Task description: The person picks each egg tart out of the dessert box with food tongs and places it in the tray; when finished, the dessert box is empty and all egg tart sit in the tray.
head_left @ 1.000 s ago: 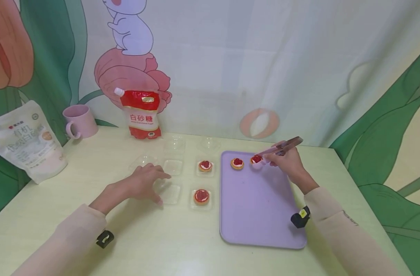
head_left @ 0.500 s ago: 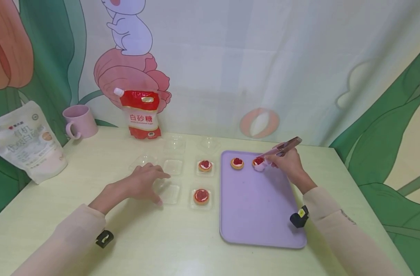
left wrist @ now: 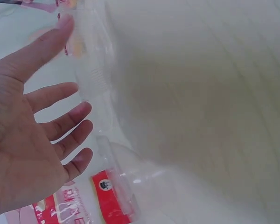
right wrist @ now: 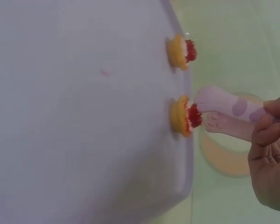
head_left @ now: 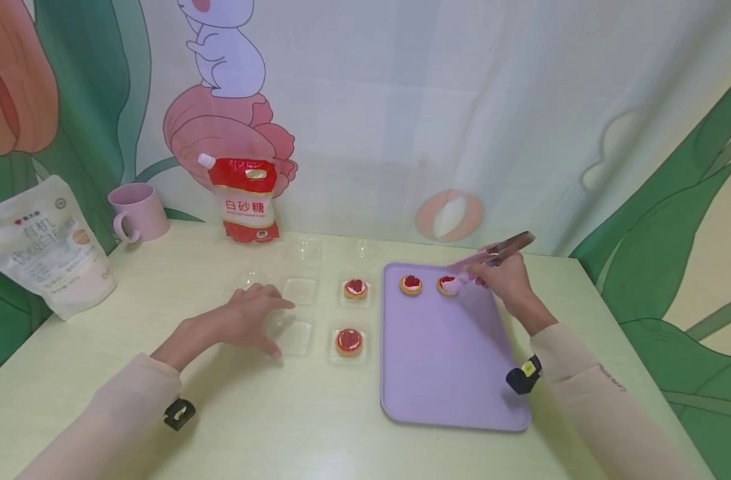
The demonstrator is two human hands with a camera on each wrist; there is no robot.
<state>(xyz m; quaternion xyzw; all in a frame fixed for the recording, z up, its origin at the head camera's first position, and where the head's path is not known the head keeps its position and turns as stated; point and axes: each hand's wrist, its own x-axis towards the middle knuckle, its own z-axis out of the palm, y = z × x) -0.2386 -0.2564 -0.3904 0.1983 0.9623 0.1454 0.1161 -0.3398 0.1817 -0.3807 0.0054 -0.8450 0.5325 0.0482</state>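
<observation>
My right hand (head_left: 505, 280) grips a pair of tongs (right wrist: 228, 102) with pink paw-shaped tips and a metal back end. Their slightly parted tips are right at the red topping of a small tart (right wrist: 178, 117). It sits on the lilac tray (head_left: 446, 373) beside a second red-topped tart (head_left: 411, 285). My left hand (head_left: 248, 319) hovers with spread, relaxed fingers by a clear plastic box (head_left: 297, 339), holding nothing; its palm (left wrist: 23, 144) shows in the left wrist view. Two more tarts, a nearer one (head_left: 349, 341) and a farther one (head_left: 355, 289), sit in clear boxes left of the tray.
Another clear box (head_left: 301, 291) stands farther back, with clear domed lids (head_left: 305, 249) near the wall. A red-and-white sugar pouch (head_left: 249, 203), a pink mug (head_left: 140, 212) and a white spouted pouch (head_left: 56, 250) stand at the back left. A printed curtain (head_left: 365, 127) hangs behind.
The tong tips have shifted slightly right over the tart on the tray, while the tongs' metal end has risen a little. My left hand stays almost still.
</observation>
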